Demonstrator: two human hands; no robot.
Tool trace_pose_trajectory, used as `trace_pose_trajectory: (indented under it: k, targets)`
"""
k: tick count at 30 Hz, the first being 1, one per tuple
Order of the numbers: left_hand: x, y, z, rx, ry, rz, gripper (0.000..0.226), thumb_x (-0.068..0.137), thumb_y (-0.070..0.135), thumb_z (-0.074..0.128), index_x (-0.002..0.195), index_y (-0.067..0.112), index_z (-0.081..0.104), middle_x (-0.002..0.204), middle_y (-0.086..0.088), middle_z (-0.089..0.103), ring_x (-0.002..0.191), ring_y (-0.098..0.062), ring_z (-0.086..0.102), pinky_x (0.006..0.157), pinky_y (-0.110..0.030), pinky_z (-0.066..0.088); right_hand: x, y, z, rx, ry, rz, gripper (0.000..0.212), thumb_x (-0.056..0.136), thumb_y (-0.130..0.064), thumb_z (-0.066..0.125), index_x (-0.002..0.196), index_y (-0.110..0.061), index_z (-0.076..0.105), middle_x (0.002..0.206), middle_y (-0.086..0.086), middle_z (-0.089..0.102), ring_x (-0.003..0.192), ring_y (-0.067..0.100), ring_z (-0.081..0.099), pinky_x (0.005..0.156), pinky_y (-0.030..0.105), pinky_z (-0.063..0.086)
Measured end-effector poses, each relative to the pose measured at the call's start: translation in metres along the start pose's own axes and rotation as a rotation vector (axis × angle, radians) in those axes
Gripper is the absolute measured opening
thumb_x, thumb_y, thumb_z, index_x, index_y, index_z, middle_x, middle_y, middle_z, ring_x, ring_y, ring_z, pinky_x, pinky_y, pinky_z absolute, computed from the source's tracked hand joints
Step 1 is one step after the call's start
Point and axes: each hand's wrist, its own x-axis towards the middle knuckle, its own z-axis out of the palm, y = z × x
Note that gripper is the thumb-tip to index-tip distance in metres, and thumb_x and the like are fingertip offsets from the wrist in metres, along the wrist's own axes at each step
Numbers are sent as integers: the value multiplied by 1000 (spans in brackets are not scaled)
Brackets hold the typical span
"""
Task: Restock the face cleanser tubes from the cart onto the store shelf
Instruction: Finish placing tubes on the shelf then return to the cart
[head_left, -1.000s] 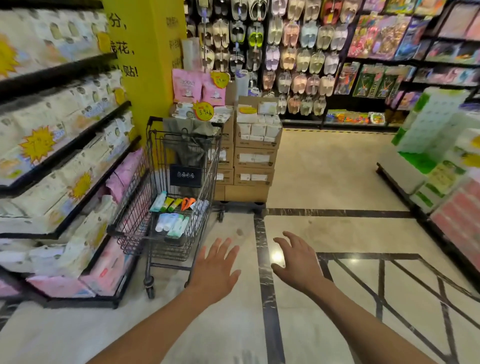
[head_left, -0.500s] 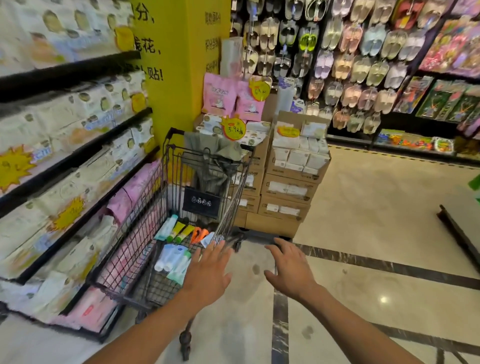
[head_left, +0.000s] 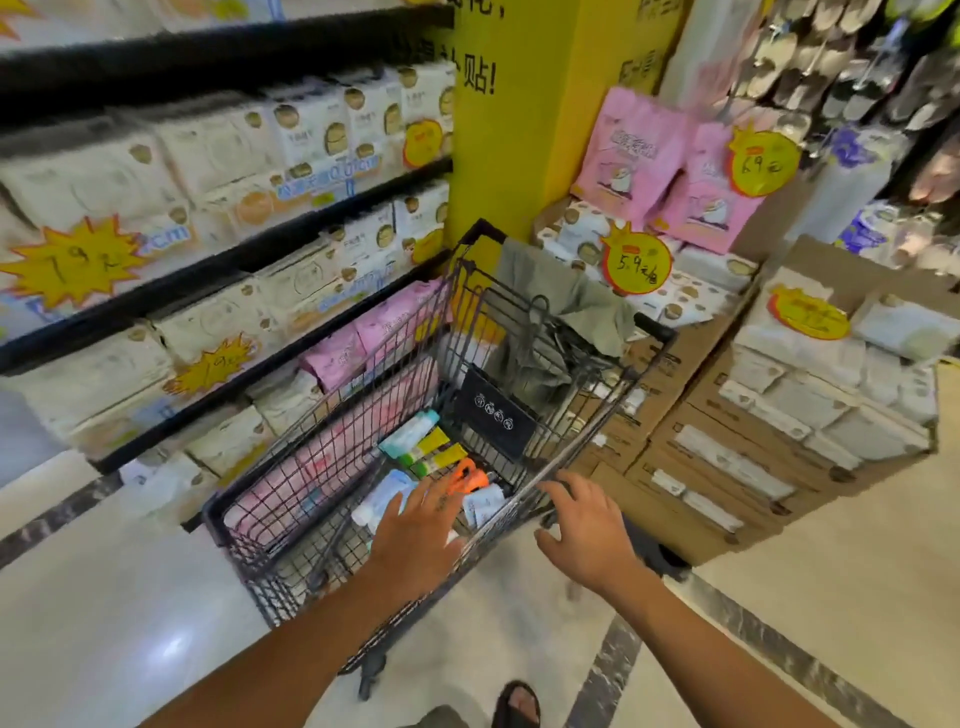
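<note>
Shelf (head_left: 234, 260) of tissue packs stands at the cart's (head_left: 332, 431) 9 o'clock, boxes (head_left: 727, 457) at 3, and a grey cloth (head_left: 550, 291) is draped over its 12 end. Tubes (head_left: 431, 449) lie flat on the cart floor, long axes running 8 to 2 o'clock. Left hand (head_left: 415, 535), fingers spread and empty, hovers over them and hides some. Right hand (head_left: 587, 525), loosely curled and empty, is at the rim.

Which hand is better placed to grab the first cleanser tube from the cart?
Left: left hand hovers over the tubes inside the cart; right hand is outside, by its rim.

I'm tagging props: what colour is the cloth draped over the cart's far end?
The cloth is grey-green, seen in the head view.
</note>
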Motion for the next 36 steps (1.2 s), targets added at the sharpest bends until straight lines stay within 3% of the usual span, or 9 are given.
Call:
trace_pose_trajectory:
  k: [3, 6, 10, 13, 16, 18, 22, 27, 36]
  targets:
    - [8, -13, 10, -32, -66, -109, 62, 90, 57, 43, 144, 27, 43, 145, -9, 59, 133, -34, 58, 98, -55, 53, 45, 0, -2, -17, -66, -85, 68, 89, -51, 60, 149, -29, 40, 159, 3, 31, 146, 28, 30, 118, 46, 29]
    - [19, -31, 15, -37, -115, -207, 64, 93, 60, 36, 143, 24, 55, 151, -8, 54, 136, -34, 56, 100, -56, 51, 89, -8, 1, -36, -123, -165, 65, 90, -47, 60, 150, -29, 40, 159, 3, 32, 145, 27, 32, 117, 43, 29]
    - [32, -56, 24, -81, -138, -289, 69, 99, 59, 36, 157, 23, 39, 167, -8, 29, 153, -35, 31, 118, -58, 35, 142, -32, 6, -53, -195, -277, 61, 88, -44, 59, 146, -33, 43, 152, 3, 38, 140, 28, 37, 113, 41, 34]
    - [48, -79, 38, -80, -199, -317, 66, 92, 60, 35, 138, 22, 63, 149, -10, 56, 134, -35, 57, 97, -56, 55, 179, -53, 14, -78, -247, -345, 61, 89, -41, 62, 146, -30, 43, 151, 1, 39, 140, 27, 38, 112, 38, 34]
    - [64, -101, 56, -85, -200, -349, 61, 87, 61, 44, 131, 25, 67, 143, -7, 62, 127, -33, 63, 93, -54, 58, 216, -70, 36, -104, -282, -392, 57, 89, -45, 59, 143, -31, 48, 147, -2, 42, 138, 25, 40, 110, 35, 33]
    - [73, -112, 61, -93, -220, -374, 62, 88, 62, 51, 137, 26, 63, 151, -7, 54, 134, -33, 57, 101, -57, 52, 237, -80, 56, -133, -351, -404, 60, 91, -48, 54, 147, -26, 44, 150, 2, 37, 140, 28, 36, 113, 37, 32]
    - [98, -132, 83, -181, -205, -451, 67, 101, 56, 41, 159, 25, 30, 170, -6, 20, 156, -32, 21, 124, -57, 19, 271, -94, 93, -147, -451, -408, 69, 88, -55, 47, 150, -27, 36, 157, 3, 30, 148, 35, 23, 116, 48, 33]
    - [132, -158, 126, -208, -274, -491, 69, 98, 54, 47, 157, 19, 35, 165, -9, 33, 150, -33, 33, 117, -54, 34, 300, -92, 140, -110, -507, -452, 58, 94, -49, 53, 148, -30, 41, 158, -1, 34, 150, 27, 23, 121, 52, 23]
    - [193, -198, 203, -317, -311, -666, 65, 100, 41, 54, 155, 17, 32, 156, -5, 42, 141, -27, 44, 108, -46, 44, 347, -77, 207, -62, -607, -440, 53, 96, -46, 54, 145, -29, 42, 154, -2, 37, 144, 21, 32, 115, 47, 31]
